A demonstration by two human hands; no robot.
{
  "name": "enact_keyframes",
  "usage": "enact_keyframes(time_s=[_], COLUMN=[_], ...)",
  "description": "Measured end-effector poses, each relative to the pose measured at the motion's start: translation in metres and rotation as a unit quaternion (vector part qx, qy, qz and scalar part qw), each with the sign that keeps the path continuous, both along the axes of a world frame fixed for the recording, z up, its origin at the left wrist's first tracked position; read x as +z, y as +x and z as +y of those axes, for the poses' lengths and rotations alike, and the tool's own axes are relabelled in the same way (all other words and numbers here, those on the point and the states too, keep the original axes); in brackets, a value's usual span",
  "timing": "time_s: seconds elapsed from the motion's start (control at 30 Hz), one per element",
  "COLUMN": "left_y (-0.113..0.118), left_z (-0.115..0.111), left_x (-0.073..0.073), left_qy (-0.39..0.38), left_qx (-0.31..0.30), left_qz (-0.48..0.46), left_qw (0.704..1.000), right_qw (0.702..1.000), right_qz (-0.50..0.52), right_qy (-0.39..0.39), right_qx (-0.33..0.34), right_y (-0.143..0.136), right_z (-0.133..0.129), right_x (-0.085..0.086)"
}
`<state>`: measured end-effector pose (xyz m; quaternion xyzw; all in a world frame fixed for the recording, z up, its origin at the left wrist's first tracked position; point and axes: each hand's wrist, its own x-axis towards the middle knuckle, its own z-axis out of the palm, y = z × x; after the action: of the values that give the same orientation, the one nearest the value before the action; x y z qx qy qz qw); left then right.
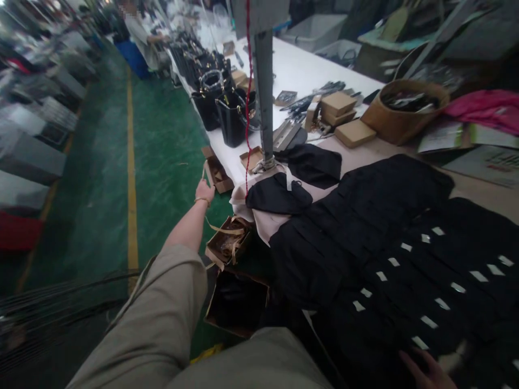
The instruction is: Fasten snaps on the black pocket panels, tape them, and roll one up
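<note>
My left hand [205, 191] reaches out over the green floor, its fingers closed on what looks like a thin tan strip [204, 170]. Just beyond it is a small open cardboard box [221, 181] beside the table end. Below the wrist, another open box [227, 246] holds tangled tan strips, one trailing up toward my arm. At the bottom right edge, my right hand [430, 371] is partly in view, fingers apart, over black fabric pieces [405, 292] with small white tags. Whether it grips the fabric is hard to see.
A metal post [263, 97] with a red cord stands at the table [300, 59] corner. Black handbags [233, 116] line the far edge. Small boxes [338, 104] and a brown round container [405, 111] sit further right. A dark open box [237, 302] is near my legs.
</note>
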<state>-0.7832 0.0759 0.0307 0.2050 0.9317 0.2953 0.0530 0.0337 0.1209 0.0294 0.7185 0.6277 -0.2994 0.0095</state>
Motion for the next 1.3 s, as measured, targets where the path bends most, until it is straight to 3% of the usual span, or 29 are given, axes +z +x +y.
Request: enact_keyframes(time_s=[0.1,0.2,0.27,0.33,0.37,0.4,0.47,0.5,0.53,0.6,0.67,0.77,0.97,1.13,1.3], left_y=[0.032,0.087,0.148,0.229,0.275,0.323,0.413,0.451,0.483,0.526,0.55,0.573,0.612,0.615,0.626], left_z=[-0.015,-0.024,-0.023,-0.019,-0.017,-0.014,-0.006,0.0,0.009,0.031,0.055,0.082,0.097,0.107,0.159], left_x=[-0.002,-0.002,0.001,0.007,0.011,0.016,0.028,0.034,0.039,0.047,0.051,0.051,0.045,0.057,0.072], left_qy=[-0.031,-0.035,0.0,0.043,0.061,0.066,0.028,-0.007,-0.053,-0.15,-0.202,-0.213,-0.28,-0.324,-0.301], left_qx=[-0.006,-0.037,-0.095,-0.21,-0.319,-0.443,-0.654,-0.706,-0.728,-0.734,-0.722,-0.715,-0.67,-0.681,-0.687], left_qz=[-0.034,-0.025,0.008,0.024,0.017,0.001,-0.018,-0.013,-0.007,-0.005,0.004,0.041,0.104,0.104,0.142], left_qw=[0.999,0.998,0.995,0.976,0.946,0.894,0.755,0.708,0.683,0.663,0.662,0.665,0.68,0.649,0.645], right_qw=[0.999,0.993,0.991,0.993,0.993,0.993,0.991,0.99,0.989,0.988,0.989,0.99,0.995,0.992,0.991], right_qz=[-0.034,-0.105,-0.113,-0.089,-0.073,-0.056,-0.026,-0.014,-0.005,0.004,-0.003,-0.029,-0.052,-0.038,-0.047], right_qy=[-0.008,0.026,0.034,0.05,0.063,0.074,0.096,0.103,0.109,0.111,0.106,0.095,0.03,0.01,0.055], right_qx=[-0.006,0.046,0.066,0.059,0.063,0.072,0.09,0.097,0.103,0.109,0.107,0.099,0.075,0.122,0.111], right_y=[-0.017,-0.037,-0.047,-0.052,-0.053,-0.054,-0.054,-0.053,-0.051,-0.043,-0.032,-0.017,-0.012,-0.005,0.003], right_z=[-0.01,-0.024,-0.032,-0.04,-0.044,-0.046,-0.048,-0.048,-0.046,-0.039,-0.027,-0.006,0.014,0.022,0.069], right_x=[0.014,0.034,0.045,0.052,0.055,0.058,0.065,0.069,0.073,0.078,0.079,0.068,0.042,0.058,0.071])
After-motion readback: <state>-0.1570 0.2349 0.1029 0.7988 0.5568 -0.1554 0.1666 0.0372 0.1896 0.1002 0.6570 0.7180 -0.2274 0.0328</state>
